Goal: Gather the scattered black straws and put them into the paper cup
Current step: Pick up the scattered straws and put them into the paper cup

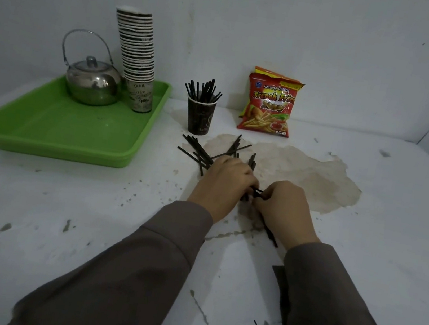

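Both hands are meeting at the centre of the frame over a loose heap of black straws (203, 155). Curled over the heap's lower edge, the left hand (225, 185) is resting on the straws, though whether its fingers are actually gripping any cannot be told. Beside it, the right hand (281, 207) is pinching a few straws, whose dark ends are poking out between its fingertips and below the wrist. Just above the heap, the paper cup (200, 117) is standing upright, already holding a bunch of straws that are fanning out of its rim. Right of the cup, a red snack bag (270, 106) is leaning against the wall. In the upper left, a green tray (54, 127) is carrying a steel kettle (92, 84) and a tall stack of cups (137, 53). Everything is sitting on a stained white table (89, 213).
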Motion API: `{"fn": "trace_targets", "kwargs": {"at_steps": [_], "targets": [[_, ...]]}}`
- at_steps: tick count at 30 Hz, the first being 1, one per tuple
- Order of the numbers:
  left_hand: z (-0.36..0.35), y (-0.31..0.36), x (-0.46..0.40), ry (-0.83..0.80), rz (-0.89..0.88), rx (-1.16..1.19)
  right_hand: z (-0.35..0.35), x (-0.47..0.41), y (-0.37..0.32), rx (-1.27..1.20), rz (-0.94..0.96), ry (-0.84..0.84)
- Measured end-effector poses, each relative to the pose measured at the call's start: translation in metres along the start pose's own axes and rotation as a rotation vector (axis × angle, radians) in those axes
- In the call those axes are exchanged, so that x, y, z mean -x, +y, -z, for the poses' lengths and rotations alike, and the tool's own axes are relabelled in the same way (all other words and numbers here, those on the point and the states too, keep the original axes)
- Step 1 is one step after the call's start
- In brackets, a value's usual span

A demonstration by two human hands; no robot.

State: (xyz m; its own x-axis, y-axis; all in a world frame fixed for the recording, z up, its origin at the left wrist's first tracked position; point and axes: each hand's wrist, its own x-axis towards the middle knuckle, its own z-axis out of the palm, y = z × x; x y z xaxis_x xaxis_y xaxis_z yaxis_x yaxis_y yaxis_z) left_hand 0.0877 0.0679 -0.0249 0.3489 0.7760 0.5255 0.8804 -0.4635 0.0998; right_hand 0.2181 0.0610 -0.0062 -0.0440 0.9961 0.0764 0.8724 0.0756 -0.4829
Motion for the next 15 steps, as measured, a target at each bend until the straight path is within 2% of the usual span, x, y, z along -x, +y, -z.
{"fn": "trace_targets", "kwargs": {"at_steps": [4, 7, 9, 12, 15], "targets": [[0.007, -0.009, -0.001, 0.083, 0.061, -0.007, 0.006, 0.002, 0.002, -0.028, 0.017, 0.001], [0.016, -0.018, 0.002, 0.192, 0.154, 0.118, 0.011, 0.001, 0.003, -0.100, 0.025, 0.009], [0.024, -0.020, 0.005, 0.305, 0.280, 0.349, 0.014, -0.001, 0.001, -0.197, 0.038, -0.004], [0.036, -0.024, 0.004, 0.387, 0.557, 0.809, 0.021, -0.006, -0.008, -0.369, 0.048, -0.039], [0.047, -0.030, -0.001, 0.444, 0.658, 1.013, 0.027, -0.012, -0.023, -0.628, 0.066, -0.103]]}}
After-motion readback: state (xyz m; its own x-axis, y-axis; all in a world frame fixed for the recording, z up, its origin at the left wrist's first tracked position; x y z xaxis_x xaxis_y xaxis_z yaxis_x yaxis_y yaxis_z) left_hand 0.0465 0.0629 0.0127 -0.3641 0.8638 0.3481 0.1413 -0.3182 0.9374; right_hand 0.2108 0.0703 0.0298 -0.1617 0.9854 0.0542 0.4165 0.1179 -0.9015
